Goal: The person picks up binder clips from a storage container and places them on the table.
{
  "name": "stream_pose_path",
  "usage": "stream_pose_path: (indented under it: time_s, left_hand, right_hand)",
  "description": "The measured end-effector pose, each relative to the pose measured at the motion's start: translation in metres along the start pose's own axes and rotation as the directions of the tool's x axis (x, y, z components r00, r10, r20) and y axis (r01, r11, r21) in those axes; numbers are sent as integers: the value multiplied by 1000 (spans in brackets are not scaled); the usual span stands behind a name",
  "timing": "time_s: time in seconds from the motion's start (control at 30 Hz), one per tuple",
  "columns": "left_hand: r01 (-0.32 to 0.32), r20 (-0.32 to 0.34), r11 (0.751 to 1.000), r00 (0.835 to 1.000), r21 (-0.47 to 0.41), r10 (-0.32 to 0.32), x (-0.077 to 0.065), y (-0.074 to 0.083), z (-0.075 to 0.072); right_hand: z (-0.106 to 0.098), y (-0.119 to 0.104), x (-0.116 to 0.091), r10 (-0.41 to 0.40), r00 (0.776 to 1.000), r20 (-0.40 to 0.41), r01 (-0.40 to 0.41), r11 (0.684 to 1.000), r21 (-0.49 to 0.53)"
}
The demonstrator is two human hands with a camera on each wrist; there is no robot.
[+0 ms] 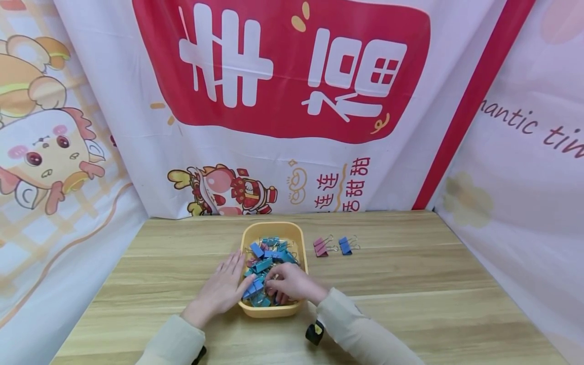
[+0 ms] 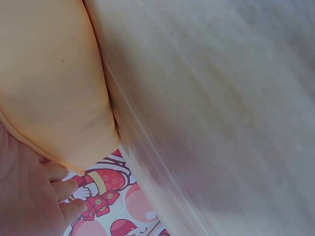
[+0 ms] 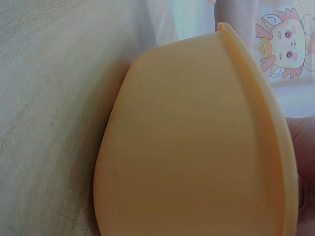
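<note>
A yellow plastic basket [image 1: 295, 230] holds a heap of binder clips [image 1: 263, 265] in blue, teal and pink. My left hand [image 1: 222, 285] rests on its left rim with fingers straight and thumb reaching over the clips. In the left wrist view, the fingers [image 2: 64, 188] lie along the basket's rim. My right hand [image 1: 292, 282] reaches over the right rim, its fingers bent down among the clips at the near end. I cannot tell whether they grip one. The right wrist view mostly shows the basket's outer wall [image 3: 182, 132], hiding most of that hand.
To the right of the basket, a pink binder clip [image 1: 321, 247] and a blue binder clip [image 1: 345, 246] lie side by side on the wooden table [image 1: 410, 294]. A printed cloth [image 1: 283, 116] hangs along the table's back edge, with more cloth at both sides.
</note>
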State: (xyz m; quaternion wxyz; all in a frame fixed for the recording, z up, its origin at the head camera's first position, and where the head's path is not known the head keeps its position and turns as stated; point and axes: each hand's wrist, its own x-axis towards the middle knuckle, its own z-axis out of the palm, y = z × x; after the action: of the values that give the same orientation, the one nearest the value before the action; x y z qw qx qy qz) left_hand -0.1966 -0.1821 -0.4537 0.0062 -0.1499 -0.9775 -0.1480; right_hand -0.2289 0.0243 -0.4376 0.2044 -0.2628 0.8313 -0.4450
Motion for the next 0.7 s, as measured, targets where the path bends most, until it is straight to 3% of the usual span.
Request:
stream_pose_path:
  time_s: [0.37, 0.7]
  left_hand:
    - [-3, -7, 1000, 1000, 4, 3, -1, 2, -2]
    - [-5, -9, 1000, 1000, 0, 5, 0, 1, -1]
  right_hand:
    - [-6, 3, -2, -11, 998, -56, 12, 1000, 20]
    - [-17, 7, -4, 3, 1000, -23, -2, 998, 67]
